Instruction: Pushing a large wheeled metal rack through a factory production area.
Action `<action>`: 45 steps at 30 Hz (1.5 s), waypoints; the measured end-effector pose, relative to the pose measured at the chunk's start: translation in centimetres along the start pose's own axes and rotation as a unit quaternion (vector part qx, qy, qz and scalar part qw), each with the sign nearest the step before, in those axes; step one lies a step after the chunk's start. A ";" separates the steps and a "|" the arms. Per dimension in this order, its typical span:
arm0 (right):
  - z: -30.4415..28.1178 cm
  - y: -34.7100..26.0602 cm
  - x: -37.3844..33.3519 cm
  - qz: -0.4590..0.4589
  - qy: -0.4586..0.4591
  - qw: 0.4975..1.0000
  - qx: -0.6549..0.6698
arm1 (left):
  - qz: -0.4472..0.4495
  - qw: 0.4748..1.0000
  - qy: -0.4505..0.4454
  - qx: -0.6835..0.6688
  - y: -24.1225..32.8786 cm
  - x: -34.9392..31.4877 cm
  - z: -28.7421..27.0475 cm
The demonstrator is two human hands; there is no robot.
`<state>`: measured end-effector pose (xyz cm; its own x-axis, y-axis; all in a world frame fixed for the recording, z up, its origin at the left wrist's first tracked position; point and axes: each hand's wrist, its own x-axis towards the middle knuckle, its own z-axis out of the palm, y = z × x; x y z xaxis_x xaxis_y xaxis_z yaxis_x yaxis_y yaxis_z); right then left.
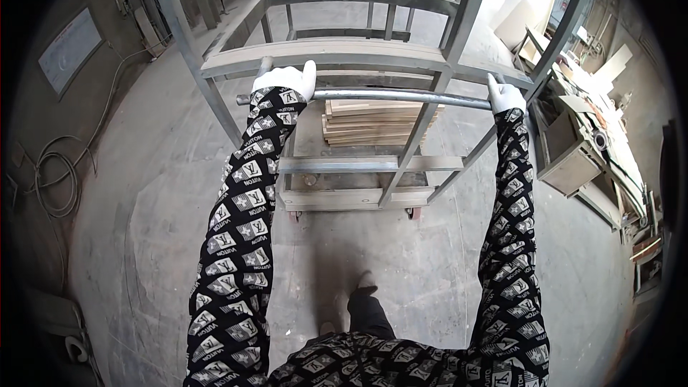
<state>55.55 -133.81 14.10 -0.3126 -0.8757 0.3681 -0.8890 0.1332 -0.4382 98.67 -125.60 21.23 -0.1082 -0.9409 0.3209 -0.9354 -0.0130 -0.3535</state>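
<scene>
1. Handlebar (387,94) of the cart (337,197) runs crosswise before you, above the stacked boards (373,122).
2. Your left hand (287,80) wraps its left end, fingers curled shut.
3. Your right hand (506,96) clasps the right end likewise.

A wheeled cart (337,199) stands on the dusty concrete floor (143,193), carrying stacked wooden boards (369,122) (toward twelve o'clock) inside its grey metal frame (358,54).

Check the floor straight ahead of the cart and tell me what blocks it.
Both gloved hands, left hand and right hand, grip the cart's handle bar. Ahead, the concrete floor shows no obstacle; the cart's frame hides part of it.
</scene>
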 end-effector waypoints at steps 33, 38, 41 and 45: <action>2.1 -2.3 -1.6 -0.036 -0.013 0.998 -0.039 | 0.040 0.986 0.156 0.050 -2.9 0.8 4.8; 1.9 -2.1 -1.1 -0.043 -0.016 0.997 -0.054 | 0.024 0.999 0.026 0.023 -2.5 0.5 5.3; 1.7 -1.7 -1.3 -0.042 0.004 0.999 -0.034 | 0.058 0.992 0.108 0.027 -2.4 -0.1 4.7; 0.8 -1.4 -1.5 -0.069 0.049 0.996 -0.001 | 0.076 0.990 0.101 0.061 -2.6 -0.5 3.8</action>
<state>57.55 -133.03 13.50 -0.2188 -0.8362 0.5029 -0.9265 0.0165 -0.3758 102.44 -126.40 18.68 -0.3209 -0.8482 0.4215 -0.8568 0.0703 -0.5108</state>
